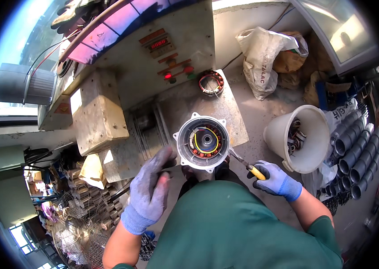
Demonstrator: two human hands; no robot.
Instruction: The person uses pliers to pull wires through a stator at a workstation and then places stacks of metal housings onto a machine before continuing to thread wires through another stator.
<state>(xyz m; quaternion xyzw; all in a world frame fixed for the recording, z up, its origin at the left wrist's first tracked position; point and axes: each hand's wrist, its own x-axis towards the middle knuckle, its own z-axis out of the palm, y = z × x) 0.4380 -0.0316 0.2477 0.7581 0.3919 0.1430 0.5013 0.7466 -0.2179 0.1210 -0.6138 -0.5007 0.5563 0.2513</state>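
Directly ahead of me stands a grey metal motor housing (180, 148), its open end facing up and lugs around its rim. Inside it sit a stator with reddish windings (217, 134), a yellow wire loop and a round centre part. My left hand (152, 190), in a grey-and-lavender glove, is just left of the housing, fingers stretched out and thumb apart, holding nothing. In my gloved right hand (272, 178) is a yellow-handled metal tool (257, 173). Its metal end points at the housing's right side; whether it touches, and its exact kind, I cannot tell.
Behind the housing, a wound stator ring (210, 83) lies on a metal plate (233, 114). A control panel (185, 42) with lit indicators stands beyond. At right are a white bucket (272, 134) with wound parts, stacked grey cylinders (357, 152) and sacks (261, 58). A wooden block (97, 112) is at left.
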